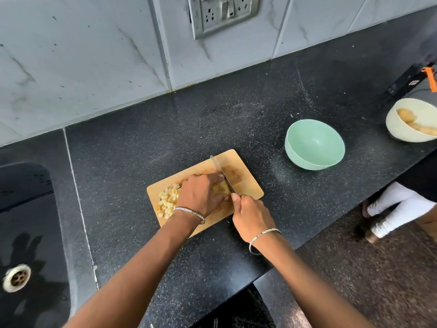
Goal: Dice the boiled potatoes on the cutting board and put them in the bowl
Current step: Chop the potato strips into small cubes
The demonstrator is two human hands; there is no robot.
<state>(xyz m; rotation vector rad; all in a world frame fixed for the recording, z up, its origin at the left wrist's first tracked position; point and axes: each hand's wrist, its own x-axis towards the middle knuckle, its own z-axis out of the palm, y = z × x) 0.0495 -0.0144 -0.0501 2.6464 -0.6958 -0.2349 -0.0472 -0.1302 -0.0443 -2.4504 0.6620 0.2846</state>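
A wooden cutting board (248, 183) lies on the black counter. A pile of pale potato cubes (168, 200) sits on its left part. My left hand (201, 194) curls over a boiled potato piece (221, 187) in the board's middle and holds it down. My right hand (251, 215) grips the handle of a knife (221, 172), whose blade lies across the potato right beside my left fingers. An empty pale green bowl (314, 144) stands to the right of the board.
A cream bowl (399, 129) with whole boiled potatoes stands at the far right edge. A black sink (26, 233) with a metal drain is on the left. A tiled wall with a socket plate (222, 13) rises behind. Another person's white-clad legs (397, 209) stand at the right beyond the counter edge.
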